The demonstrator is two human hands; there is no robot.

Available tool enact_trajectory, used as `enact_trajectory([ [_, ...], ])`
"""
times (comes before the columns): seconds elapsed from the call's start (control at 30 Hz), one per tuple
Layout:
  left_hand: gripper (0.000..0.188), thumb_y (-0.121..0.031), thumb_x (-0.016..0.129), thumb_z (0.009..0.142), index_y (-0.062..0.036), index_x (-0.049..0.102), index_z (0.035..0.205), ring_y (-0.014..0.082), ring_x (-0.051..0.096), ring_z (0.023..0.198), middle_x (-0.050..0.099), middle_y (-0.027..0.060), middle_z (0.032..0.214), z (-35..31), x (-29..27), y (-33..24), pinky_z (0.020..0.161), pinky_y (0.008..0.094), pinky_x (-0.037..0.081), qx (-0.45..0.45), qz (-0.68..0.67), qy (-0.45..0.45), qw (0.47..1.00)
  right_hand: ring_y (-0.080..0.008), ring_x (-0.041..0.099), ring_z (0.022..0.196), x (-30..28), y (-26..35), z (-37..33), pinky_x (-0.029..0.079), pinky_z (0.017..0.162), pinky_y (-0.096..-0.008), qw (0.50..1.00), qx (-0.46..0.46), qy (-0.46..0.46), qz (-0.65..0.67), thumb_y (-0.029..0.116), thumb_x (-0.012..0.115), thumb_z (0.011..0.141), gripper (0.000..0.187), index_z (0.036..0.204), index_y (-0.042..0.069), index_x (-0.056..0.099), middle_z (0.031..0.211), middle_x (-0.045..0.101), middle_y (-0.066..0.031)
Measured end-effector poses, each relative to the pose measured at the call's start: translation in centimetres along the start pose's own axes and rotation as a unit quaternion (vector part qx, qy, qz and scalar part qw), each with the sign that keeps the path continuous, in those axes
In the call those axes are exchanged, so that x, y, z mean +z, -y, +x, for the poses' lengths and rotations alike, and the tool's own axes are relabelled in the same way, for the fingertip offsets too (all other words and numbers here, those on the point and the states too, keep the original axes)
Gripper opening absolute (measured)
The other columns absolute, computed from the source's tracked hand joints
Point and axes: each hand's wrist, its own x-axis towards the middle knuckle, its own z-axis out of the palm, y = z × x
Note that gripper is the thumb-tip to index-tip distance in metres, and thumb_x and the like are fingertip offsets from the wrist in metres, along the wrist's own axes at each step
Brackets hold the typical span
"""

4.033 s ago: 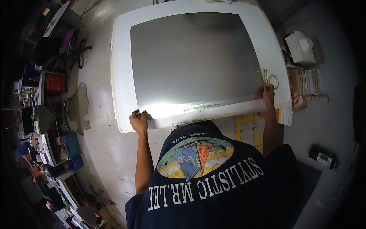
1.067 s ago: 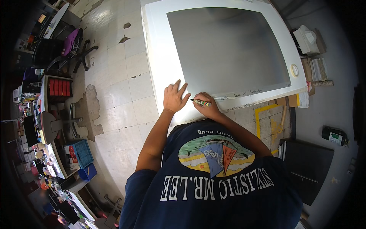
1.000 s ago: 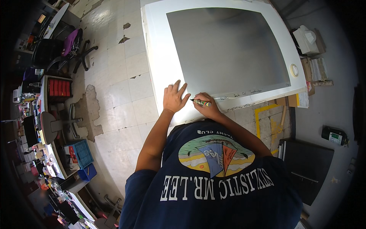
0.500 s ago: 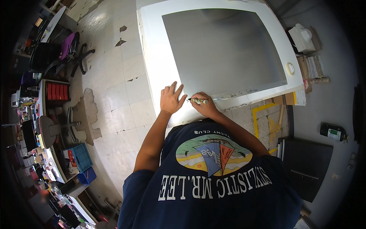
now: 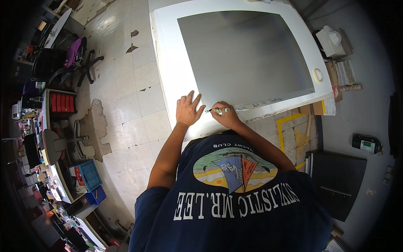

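1. Right hand (image 5: 226, 116) pinches a short, multicoloured marker with a black tip (image 5: 221, 110) between bent fingers, the other fingers curled under towards the palm.
2. The marker lies over the near left part of a white, broad-bordered rectangular board (image 5: 170, 54), its tip pointing left, just beside a small black mark. Whether the tip touches the surface, I cannot tell.
3. The left hand (image 5: 189, 110) rests palm down on the same white border, fingers spread, its thumb angled right towards the marker tip.
4. A large, smooth grey rectangular sheet (image 5: 247, 59) covers most of the board. Its near left corner is close to both hands, which makes 2 hands at the same end.
5. Black handwriting (image 5: 268, 102) runs along the near edge, right of the right hand.
6. On the right border sits 1 pale yellow ring of tape (image 5: 315, 77), well apart from the hands.
7. Farther right, off the board, stand a white box with tissue rising from it (image 5: 329, 43) and a stack of pale papers (image 5: 346, 72).
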Motion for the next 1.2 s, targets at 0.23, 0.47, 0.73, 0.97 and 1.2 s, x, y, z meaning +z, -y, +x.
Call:
enact_trajectory([
  [0.23,0.049,-0.044,0.065,0.086,-0.0158,0.065,0.126,0.0280,0.052,0.099,0.056,0.0141,0.130,-0.06,0.04,-0.06,0.085,0.0400,0.039,-0.002,0.003,0.002,1.000,-0.0302,0.064,0.078,-0.14,-0.05,0.06,0.051,0.071,-0.0394,1.000,-0.006,-0.009,0.005,0.009,0.072,0.080,0.014,0.088,0.003,0.062,0.083,0.063,-0.0127],
  [0.47,0.049,-0.044,0.064,0.086,-0.0158,0.064,0.127,0.0282,0.052,0.099,0.055,0.0141,0.131,-0.05,0.03,0.02,0.085,0.0398,0.039,-0.002,0.001,0.003,1.000,-0.0303,0.064,0.078,-0.33,-0.20,-0.04,0.051,0.072,-0.0383,1.000,-0.005,0.004,-0.004,0.008,0.072,0.080,0.014,0.088,0.003,0.062,0.083,0.064,-0.0124],
  [0.73,0.050,-0.045,0.063,0.087,-0.0159,0.063,0.128,0.0282,0.051,0.099,0.055,0.0141,0.132,-0.06,0.11,0.09,0.085,0.0397,0.039,-0.004,0.010,0.010,1.000,-0.0303,0.065,0.079,-0.47,-0.48,0.06,0.051,0.072,-0.0378,1.000,-0.012,-0.021,-0.002,0.008,0.072,0.080,0.013,0.088,0.002,0.063,0.084,0.066,-0.0133],
  [0.97,0.050,-0.045,0.063,0.088,-0.0157,0.063,0.128,0.0283,0.051,0.100,0.055,0.0143,0.132,-0.15,0.14,0.03,0.086,0.0397,0.039,-0.001,0.005,0.007,1.000,-0.0308,0.065,0.081,-0.60,-0.58,-0.02,0.052,0.074,-0.0382,1.000,-0.015,-0.018,-0.006,0.008,0.071,0.080,0.013,0.088,0.002,0.063,0.084,0.065,-0.0134],
  [1.2,0.049,-0.044,0.063,0.088,-0.0152,0.064,0.127,0.0285,0.052,0.099,0.055,0.0145,0.131,-0.02,-0.04,-0.01,0.086,0.0399,0.040,-0.001,0.002,0.004,1.000,-0.0307,0.064,0.082,-0.69,-0.85,-0.11,0.051,0.074,-0.0383,0.999,-0.028,-0.021,-0.027,0.008,0.071,0.080,0.013,0.087,0.003,0.063,0.085,0.065,-0.0129],
])
